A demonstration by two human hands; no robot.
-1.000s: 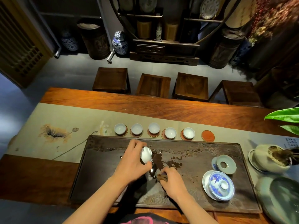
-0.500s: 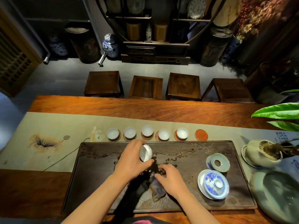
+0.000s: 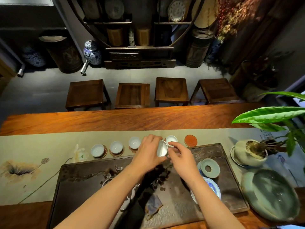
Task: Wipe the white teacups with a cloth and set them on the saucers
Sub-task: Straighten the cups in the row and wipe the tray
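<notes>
Since a second ago both hands have left the middle of the dark tea tray (image 3: 92,187) for its far edge: the left hand (image 3: 146,152) grips a tilted white teacup (image 3: 162,148), the right hand (image 3: 183,158), fingers loosely curled, pinches that cup's rim, and the cloth (image 3: 153,206) now lies dropped near the tray's front. Three cups (image 3: 116,146) sit on saucers to the left, another cup (image 3: 171,140) just beyond the hands, then a bare red saucer (image 3: 190,140). On the bench (image 3: 132,119), clear runner lies left, a potted plant (image 3: 250,151) crowds right, and stools (image 3: 171,90) stand beyond.
</notes>
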